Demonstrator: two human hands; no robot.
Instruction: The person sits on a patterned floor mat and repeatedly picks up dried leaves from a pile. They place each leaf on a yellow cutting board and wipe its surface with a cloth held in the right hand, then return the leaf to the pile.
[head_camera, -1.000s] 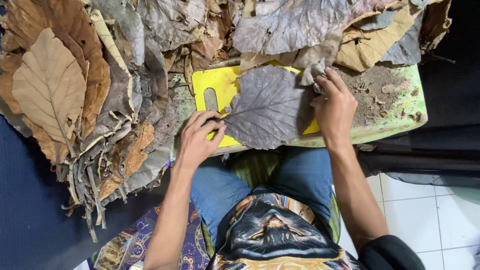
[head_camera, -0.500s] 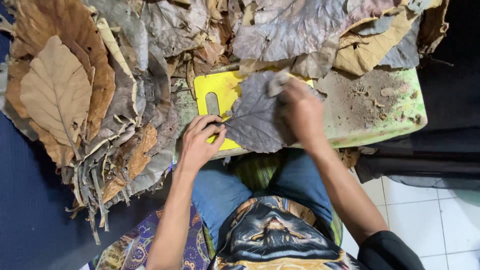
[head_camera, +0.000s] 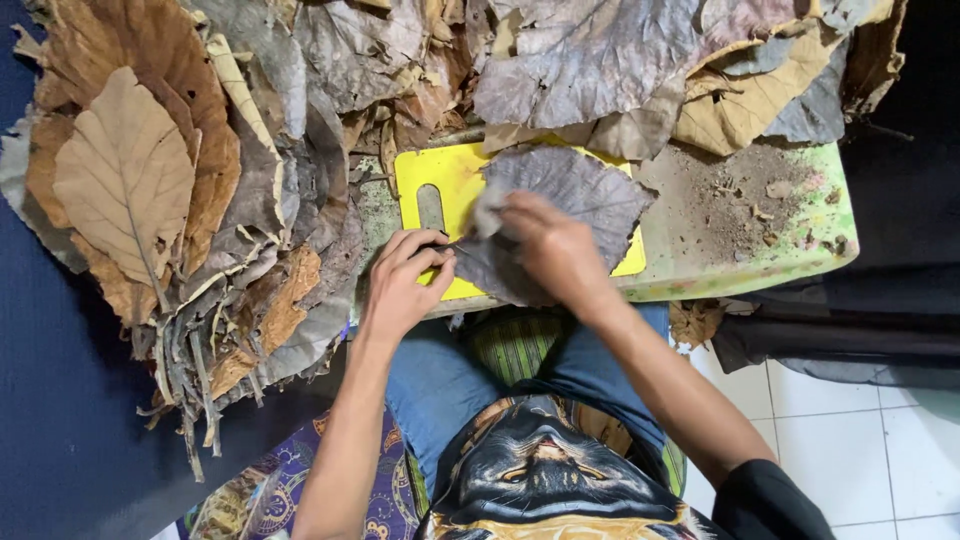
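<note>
Bare left hand (head_camera: 400, 285) and forearm, no sleeve in sight, right hand (head_camera: 555, 250) likewise bare up to a black sleeve (head_camera: 770, 500) at the upper arm, blue jeans (head_camera: 440, 385), black graphic-print shirt (head_camera: 540, 480) below

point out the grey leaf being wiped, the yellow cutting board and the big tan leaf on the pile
grey leaf (head_camera: 590, 190), head view, upper blade
yellow cutting board (head_camera: 450, 180), head view, bare corner above the handle slot
tan leaf (head_camera: 125, 175), head view, middle of blade beside the midrib
</note>
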